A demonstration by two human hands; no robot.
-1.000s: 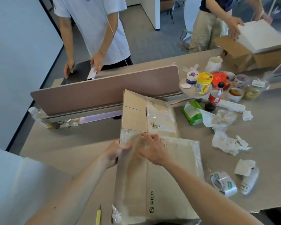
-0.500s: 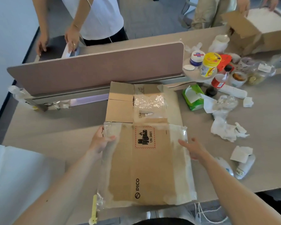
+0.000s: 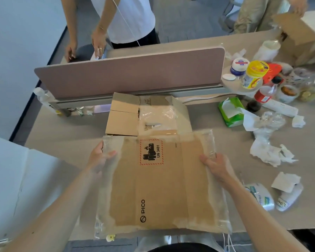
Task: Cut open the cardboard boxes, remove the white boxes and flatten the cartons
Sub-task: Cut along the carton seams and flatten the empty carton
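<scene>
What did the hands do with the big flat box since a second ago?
Both hands moved apart from the middle of the flattened carton to its sides. The left hand took hold of the left edge, then the right hand gripped the right edge. The second carton behind and the green tissue pack stayed put.

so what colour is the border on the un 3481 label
Red dashed, round the carton label; head view.
</scene>
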